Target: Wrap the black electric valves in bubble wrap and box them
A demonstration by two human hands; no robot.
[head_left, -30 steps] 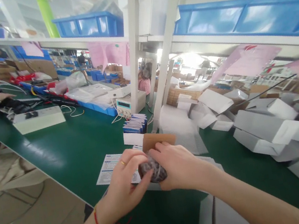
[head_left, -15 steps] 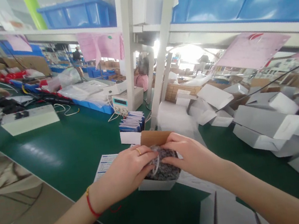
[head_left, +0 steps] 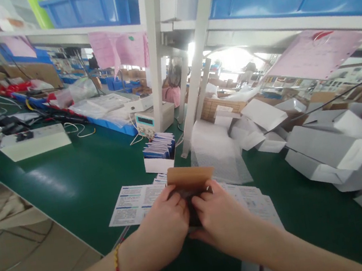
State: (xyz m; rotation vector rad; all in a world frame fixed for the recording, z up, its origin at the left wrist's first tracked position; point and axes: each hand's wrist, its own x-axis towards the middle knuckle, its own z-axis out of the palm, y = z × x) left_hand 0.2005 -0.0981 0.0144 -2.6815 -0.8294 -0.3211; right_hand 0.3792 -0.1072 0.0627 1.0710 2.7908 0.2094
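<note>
A small cardboard box [head_left: 190, 176] stands on the green table in front of me, its brown inner flap raised at the back. My left hand [head_left: 170, 222] is closed at the left side of the box, fingers curled inward near the flap's base. At the opposite side my right hand [head_left: 219, 216] is closed too, its fingers bent over the box's edge. The hands nearly meet and hide most of the box; only a dark strip of its inside shows between them. Printed sheets [head_left: 132, 203] lie beneath and to the left of the box, with more printed paper [head_left: 255, 199] on the right.
Behind the box stands a small container of blue-and-white booklets [head_left: 159, 148], beside a bubble-wrap sheet [head_left: 215, 148]. Several white cartons [head_left: 326, 144] are heaped at right. A bench instrument [head_left: 146, 122] and a white device [head_left: 34, 142] sit farther back. A shelf with blue bins [head_left: 92, 7] crosses above.
Both hands have moved from pressing the grey bubble-wrapped contents to the box's sides, with fingers now curled. The contents are mostly hidden now. The view has shifted slightly downward.
</note>
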